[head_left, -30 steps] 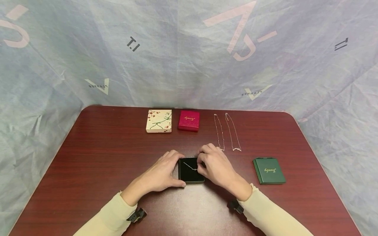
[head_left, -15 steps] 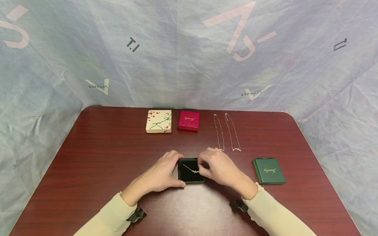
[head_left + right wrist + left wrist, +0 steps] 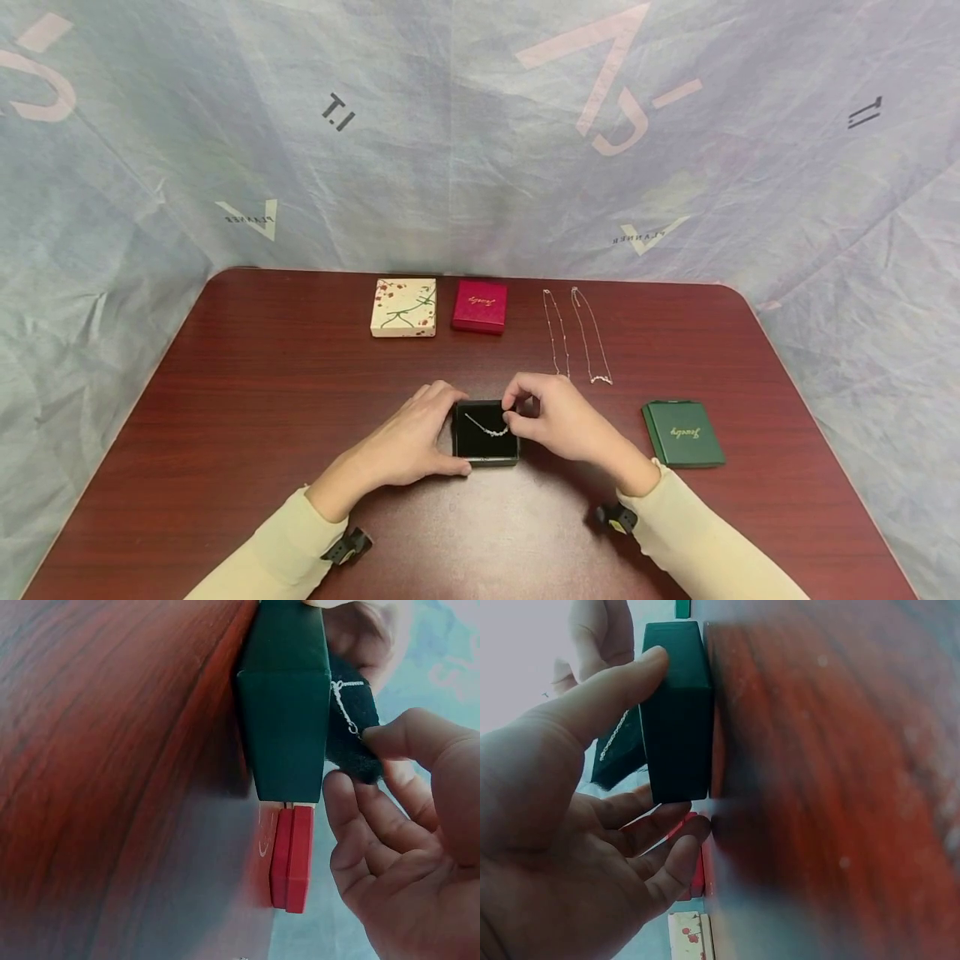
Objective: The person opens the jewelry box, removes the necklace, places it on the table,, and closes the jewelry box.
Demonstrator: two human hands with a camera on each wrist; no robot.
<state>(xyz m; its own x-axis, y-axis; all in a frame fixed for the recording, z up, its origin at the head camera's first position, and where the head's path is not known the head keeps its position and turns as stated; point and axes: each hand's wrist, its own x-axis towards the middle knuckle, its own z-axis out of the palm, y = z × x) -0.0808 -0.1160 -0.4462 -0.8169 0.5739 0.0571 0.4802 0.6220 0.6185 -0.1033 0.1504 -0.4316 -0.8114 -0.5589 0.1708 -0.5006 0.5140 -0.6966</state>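
Observation:
A dark green jewelry box base point(image 3: 289, 735) stands on the table with a black padded insert point(image 3: 480, 450) at its top. Across the insert lies a silver chain point(image 3: 491, 432) with a row of small sparkling pieces. My left hand point(image 3: 405, 437) holds the box, thumb at its near side and fingers at its far side. With thumb and fingers, my right hand point(image 3: 558, 417) pinches the insert's right edge, where the chain ends. In the right wrist view the insert point(image 3: 352, 754) stands tilted up out of the box. The chain's underside run is hidden.
To the right lies a green lid point(image 3: 684, 434) with gold lettering. At the back are a cream floral box point(image 3: 403, 308) and a red box point(image 3: 480, 307). Two necklaces, one point(image 3: 551, 329) partly behind my right hand and another point(image 3: 592, 337), lie stretched out.
My right hand has shifted slightly right, its thumb and finger now more spread from the palm. More of the chain's sparkling row shows. My left hand and the box have stayed put.

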